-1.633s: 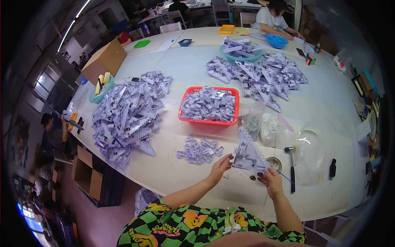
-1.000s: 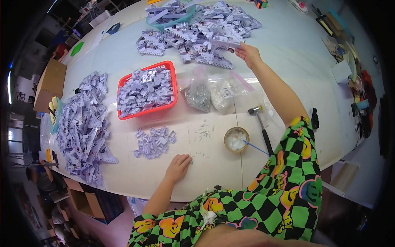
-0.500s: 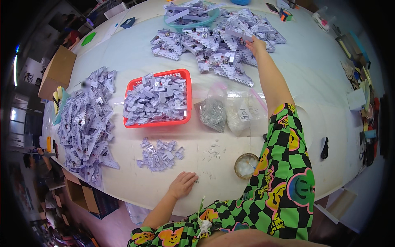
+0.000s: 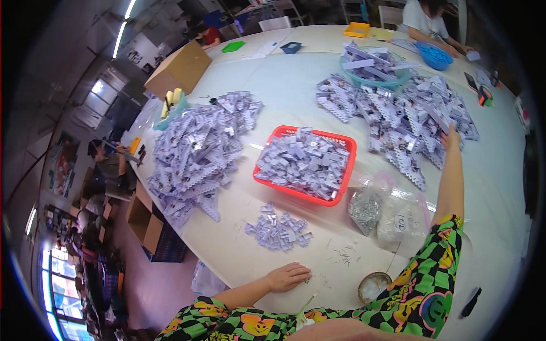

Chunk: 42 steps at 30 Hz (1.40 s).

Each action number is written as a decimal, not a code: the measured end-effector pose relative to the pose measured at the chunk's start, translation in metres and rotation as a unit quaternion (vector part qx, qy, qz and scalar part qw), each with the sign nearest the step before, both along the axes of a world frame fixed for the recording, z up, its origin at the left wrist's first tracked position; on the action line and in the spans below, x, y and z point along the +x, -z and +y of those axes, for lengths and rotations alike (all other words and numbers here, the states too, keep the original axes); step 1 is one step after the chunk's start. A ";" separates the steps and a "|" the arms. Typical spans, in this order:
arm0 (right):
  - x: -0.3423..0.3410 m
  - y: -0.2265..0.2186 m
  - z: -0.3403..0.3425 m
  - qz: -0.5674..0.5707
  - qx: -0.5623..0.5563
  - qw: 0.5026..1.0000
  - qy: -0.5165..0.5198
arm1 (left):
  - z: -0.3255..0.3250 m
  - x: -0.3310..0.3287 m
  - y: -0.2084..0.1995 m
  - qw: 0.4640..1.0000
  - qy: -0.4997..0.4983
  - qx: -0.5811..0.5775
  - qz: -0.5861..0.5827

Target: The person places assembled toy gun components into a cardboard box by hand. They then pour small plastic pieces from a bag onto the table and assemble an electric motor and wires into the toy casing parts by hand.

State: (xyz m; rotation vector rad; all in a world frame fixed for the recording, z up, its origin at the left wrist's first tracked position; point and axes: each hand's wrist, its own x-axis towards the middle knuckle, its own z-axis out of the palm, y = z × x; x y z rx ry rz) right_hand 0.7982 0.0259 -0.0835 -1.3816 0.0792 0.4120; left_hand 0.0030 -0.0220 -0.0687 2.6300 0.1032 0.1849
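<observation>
My left hand [image 4: 288, 276] lies flat and empty on the white table [image 4: 284, 85], fingers spread, near the front edge. A small heap of pale purple plastic pieces [image 4: 278, 230] sits just beyond it. My right arm stretches far across the table and my right hand [image 4: 452, 138] rests on the edge of a big pile of purple plastic strips [image 4: 409, 116]; its fingers are hidden among the strips. A red basket [image 4: 343, 187] full of the same purple pieces stands in the middle.
Two clear bags [image 4: 387, 213] of small parts lie right of the basket. A small round dish [image 4: 372, 286] sits near the front edge. Another purple pile [image 4: 199, 150] covers the left side. A teal bowl [image 4: 372, 82], a cardboard box [image 4: 179, 68] and a person [image 4: 424, 20] are at the far side.
My view has swung back to the left. My right hand stays reached out at the far pile of strips. My left hand remains flat on the table.
</observation>
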 end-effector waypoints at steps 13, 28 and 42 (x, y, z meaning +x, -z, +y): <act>0.020 0.037 0.010 0.024 -0.045 0.989 -0.138 | 0.006 -0.005 0.007 1.000 -0.003 0.012 -0.004; 0.046 0.068 0.037 0.053 0.021 0.996 -0.064 | 0.005 -0.008 0.004 1.000 -0.016 -0.017 -0.014; -0.042 -0.039 0.012 -0.309 -0.091 0.946 -0.037 | 0.005 -0.002 0.009 0.998 0.005 -0.005 -0.055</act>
